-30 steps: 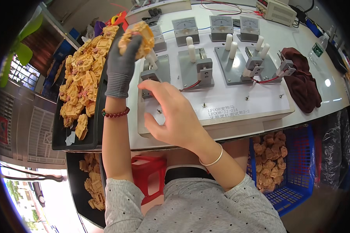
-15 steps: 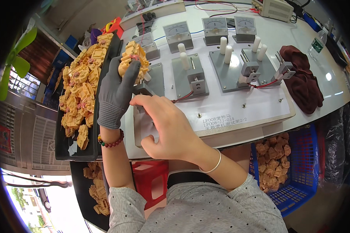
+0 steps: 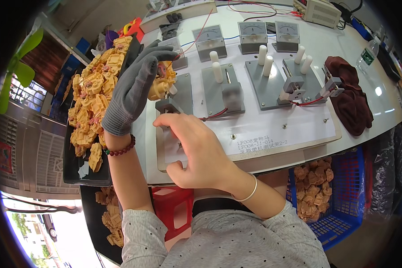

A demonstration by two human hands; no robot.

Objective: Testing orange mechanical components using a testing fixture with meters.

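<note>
A yellow plastic gearbox-like part [image 3: 163,82] sits on the leftmost grey test fixture [image 3: 183,91], partly hidden by my left hand [image 3: 136,85]. That hand wears a grey glove. Its fingers are stretched out and angled up to the right, with the palm side against or right beside the part. By the fixture's front block [image 3: 167,105] is my right hand [image 3: 198,149], bare. Its index finger reaches toward the block, the thumb stands apart below, and nothing shows between them. The other right-hand fingers are curled out of sight.
On the left a black tray [image 3: 87,181] holds piled yellow parts. More fixtures [image 3: 219,91] with white pegs and several dial meters [image 3: 210,40] stand ahead. A brown cloth [image 3: 350,107] and plastic bottle [image 3: 368,56] lie right. A blue basket [image 3: 344,219] of parts sits below right.
My left hand has gone from gripping the yellow part to stretched fingers. The part is lower, nearer the fixture. My right hand has hardly moved. A thin red wire now shows above the left fingers.
</note>
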